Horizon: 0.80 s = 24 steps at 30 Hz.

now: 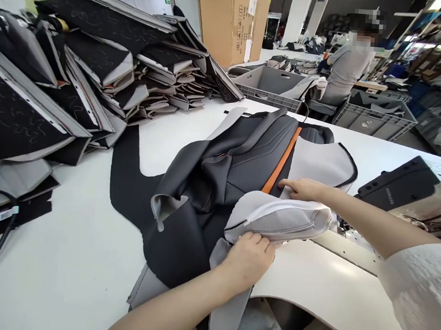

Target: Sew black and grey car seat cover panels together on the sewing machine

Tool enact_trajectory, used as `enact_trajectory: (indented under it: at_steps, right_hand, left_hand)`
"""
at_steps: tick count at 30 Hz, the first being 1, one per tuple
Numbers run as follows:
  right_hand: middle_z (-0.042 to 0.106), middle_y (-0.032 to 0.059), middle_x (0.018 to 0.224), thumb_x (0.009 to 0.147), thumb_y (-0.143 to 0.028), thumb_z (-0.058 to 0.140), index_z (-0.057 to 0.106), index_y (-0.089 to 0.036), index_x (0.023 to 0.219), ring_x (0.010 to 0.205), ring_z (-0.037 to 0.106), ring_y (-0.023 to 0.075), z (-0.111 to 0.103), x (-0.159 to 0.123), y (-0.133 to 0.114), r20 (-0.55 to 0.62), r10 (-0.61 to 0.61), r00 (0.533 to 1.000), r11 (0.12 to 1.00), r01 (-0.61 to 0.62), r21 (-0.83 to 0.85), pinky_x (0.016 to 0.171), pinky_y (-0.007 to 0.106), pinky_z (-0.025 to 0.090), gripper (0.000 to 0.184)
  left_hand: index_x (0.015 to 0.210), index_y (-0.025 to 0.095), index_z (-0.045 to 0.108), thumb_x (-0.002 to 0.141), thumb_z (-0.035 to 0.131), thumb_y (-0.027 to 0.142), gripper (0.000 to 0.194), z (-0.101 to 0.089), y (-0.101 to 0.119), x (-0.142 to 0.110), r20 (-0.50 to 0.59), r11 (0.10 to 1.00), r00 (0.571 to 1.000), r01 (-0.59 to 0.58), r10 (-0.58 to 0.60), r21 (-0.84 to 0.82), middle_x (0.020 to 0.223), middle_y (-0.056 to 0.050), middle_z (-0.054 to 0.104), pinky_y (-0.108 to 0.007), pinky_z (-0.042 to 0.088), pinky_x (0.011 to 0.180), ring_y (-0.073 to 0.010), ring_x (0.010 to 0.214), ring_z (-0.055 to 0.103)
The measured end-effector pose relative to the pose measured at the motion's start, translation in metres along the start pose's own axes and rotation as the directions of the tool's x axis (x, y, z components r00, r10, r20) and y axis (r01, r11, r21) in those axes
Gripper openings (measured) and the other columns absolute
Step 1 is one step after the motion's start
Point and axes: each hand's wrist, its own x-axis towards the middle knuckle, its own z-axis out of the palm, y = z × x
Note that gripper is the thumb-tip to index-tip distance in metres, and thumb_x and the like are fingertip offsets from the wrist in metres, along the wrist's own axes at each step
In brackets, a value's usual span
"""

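A black leather-like seat cover (259,163) with an orange strip (282,162) and pale grey backing lies bunched on the white table. My left hand (251,259) is closed at the near edge of a folded grey mesh flap (277,220) of this cover, fingers curled over it. Beyond the flap, my right hand (304,189) rests on the cover beside the orange strip. Its index finger is stretched out onto the black material; the other fingers are partly curled. Right of the cover stands a sewing machine (398,186), its needle area mostly hidden behind my right forearm.
Stacked black and grey panels (99,59) fill the table's far left. A black cable (3,234) runs along the left edge. Behind the table are grey crates (377,116), a large cardboard box (231,23) and a seated person (348,68).
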Motion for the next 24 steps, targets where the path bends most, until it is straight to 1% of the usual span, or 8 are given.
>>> enact_trajectory:
  at_steps: [4,8,11,15,18,20,22,24]
  right_hand:
    - [0.065,0.0126,0.089,0.080,-0.021,0.045,0.062,-0.022,0.099,0.082,0.061,0.0270,0.004,-0.002,0.003,0.003,0.039,0.999,0.998,-0.039,-0.042,0.065,0.034,0.040,0.026]
    - [0.065,0.0080,0.104,0.082,-0.017,0.043,0.059,-0.030,0.110,0.086,0.061,0.0241,0.007,-0.013,0.008,-0.016,0.049,0.999,0.998,-0.050,-0.050,0.068,0.033,0.041,0.035]
    - [0.066,0.0115,0.099,0.080,-0.011,0.043,0.063,-0.025,0.105,0.084,0.062,0.0256,0.010,-0.021,0.007,-0.055,0.151,0.987,0.985,-0.155,-0.073,0.068,0.035,0.042,0.035]
    - [0.067,0.0127,0.090,0.078,-0.011,0.045,0.067,-0.020,0.092,0.083,0.062,0.0257,-0.017,-0.023,0.005,-0.211,0.269,0.940,0.956,-0.287,-0.057,0.069,0.035,0.043,0.027]
    - [0.061,0.0152,0.106,0.083,-0.012,0.034,0.061,-0.015,0.105,0.096,0.057,0.0282,-0.075,-0.025,-0.006,-0.434,0.332,0.837,0.927,-0.375,-0.015,0.072,0.036,0.042,0.035]
    - [0.054,0.0128,0.116,0.087,-0.013,0.028,0.058,-0.014,0.110,0.106,0.051,0.0275,-0.118,-0.024,-0.038,-0.601,0.277,0.750,0.936,-0.352,-0.008,0.078,0.036,0.041,0.038]
    - [0.056,0.0083,0.102,0.089,-0.016,0.029,0.062,-0.012,0.095,0.100,0.052,0.0221,-0.149,-0.020,-0.092,-0.808,-0.032,0.588,0.989,-0.098,-0.111,0.079,0.032,0.040,0.034]
    - [0.057,0.0046,0.094,0.090,-0.017,0.030,0.063,-0.015,0.089,0.096,0.053,0.0191,-0.161,-0.015,-0.158,-0.749,-0.497,0.438,0.868,0.242,-0.434,0.078,0.031,0.040,0.033]
  left_hand:
    - [0.082,0.015,0.053,0.087,0.046,0.014,0.009,-0.001,0.001,-0.001,-0.010,1.000,1.000,-0.024,0.024,-0.010,0.076,-0.006,0.058,-0.034,0.040,0.061,-0.0201,0.072,0.055]
    - [0.082,0.014,0.054,0.087,0.045,0.014,0.011,-0.003,0.003,-0.002,-0.002,0.999,0.999,-0.032,0.032,-0.012,0.076,-0.006,0.058,-0.034,0.040,0.062,-0.0202,0.074,0.055]
    - [0.083,0.014,0.055,0.087,0.045,0.015,0.011,-0.006,0.004,-0.002,0.001,0.998,0.999,-0.051,0.051,-0.020,0.078,-0.007,0.060,-0.034,0.041,0.063,-0.0203,0.075,0.056]
    - [0.083,0.015,0.056,0.087,0.045,0.015,0.011,-0.006,0.004,-0.003,0.003,0.998,0.999,-0.054,0.054,-0.029,0.080,-0.008,0.061,-0.035,0.043,0.063,-0.0207,0.077,0.057]
    - [0.082,0.015,0.056,0.085,0.046,0.014,0.010,-0.006,0.006,-0.002,0.021,0.997,0.997,-0.075,0.076,-0.025,0.078,-0.008,0.061,-0.035,0.044,0.063,-0.0210,0.075,0.057]
    - [0.082,0.015,0.057,0.085,0.046,0.014,0.011,-0.005,0.011,0.001,0.029,0.997,0.997,-0.075,0.075,-0.024,0.077,-0.008,0.062,-0.035,0.046,0.062,-0.0221,0.075,0.058]
    - [0.085,0.015,0.059,0.087,0.044,0.017,0.015,-0.004,0.015,0.005,0.047,0.998,0.999,0.002,0.001,-0.055,0.077,-0.008,0.063,-0.034,0.047,0.060,-0.0236,0.076,0.060]
    - [0.089,0.017,0.061,0.089,0.043,0.020,0.019,-0.002,0.015,0.008,0.097,0.981,0.988,0.133,-0.120,-0.142,0.079,-0.008,0.064,-0.031,0.046,0.054,-0.0229,0.073,0.062]
